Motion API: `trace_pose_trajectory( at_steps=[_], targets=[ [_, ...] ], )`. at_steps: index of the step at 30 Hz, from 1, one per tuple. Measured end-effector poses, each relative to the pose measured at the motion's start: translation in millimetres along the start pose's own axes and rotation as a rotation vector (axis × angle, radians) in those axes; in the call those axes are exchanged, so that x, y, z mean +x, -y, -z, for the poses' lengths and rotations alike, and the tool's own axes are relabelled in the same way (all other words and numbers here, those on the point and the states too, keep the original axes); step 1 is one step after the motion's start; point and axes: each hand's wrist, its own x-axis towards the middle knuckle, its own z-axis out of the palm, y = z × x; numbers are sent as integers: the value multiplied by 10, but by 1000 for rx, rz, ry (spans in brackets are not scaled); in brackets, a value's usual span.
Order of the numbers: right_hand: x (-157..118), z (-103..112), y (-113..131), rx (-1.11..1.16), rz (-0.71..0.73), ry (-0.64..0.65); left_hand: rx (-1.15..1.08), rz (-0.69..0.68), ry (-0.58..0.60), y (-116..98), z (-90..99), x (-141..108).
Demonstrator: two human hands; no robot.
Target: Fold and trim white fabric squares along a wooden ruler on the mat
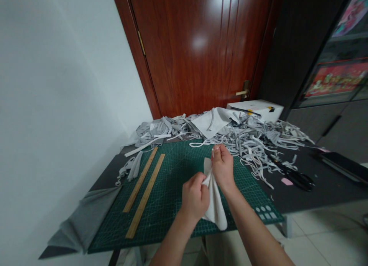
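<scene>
A piece of light grey cloth (214, 204) hangs in folds between my two hands, over the front part of the green cutting mat (175, 174). My left hand (195, 195) is closed on its left edge. Slightly higher and to the right, my right hand (222, 166) pinches the cloth's upper end. The cloth's lower end hangs near the mat's front edge. Two wooden rulers (146, 197) lie side by side on the mat, left of my hands.
Heaped grey strips (244, 137) and a pale cloth piece (214, 122) lie along the back, near a white box (258, 106). Black scissors (297, 177) and a dark flat object (345, 166) are at right. Folded grey fabric (86, 216) lies at front left.
</scene>
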Motion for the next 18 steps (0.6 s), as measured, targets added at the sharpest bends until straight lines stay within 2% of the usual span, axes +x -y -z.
trace_pose_trajectory(
  at_steps=[2, 8, 14, 18],
  targets=[
    [-17, -4, 2, 9, -11, 4, 25, -15, 35, -14, 33, -12],
    [-20, 20, -5, 18, -24, 21, -89, 83, 192, 38, 141, 88],
    [8, 71, -4, -15, -6, 13, -398, 150, 352, 98, 355, 215],
    [19, 73, -28, -24, 1, 7, -444, 216, 361, 94, 442, 218]
  ],
)
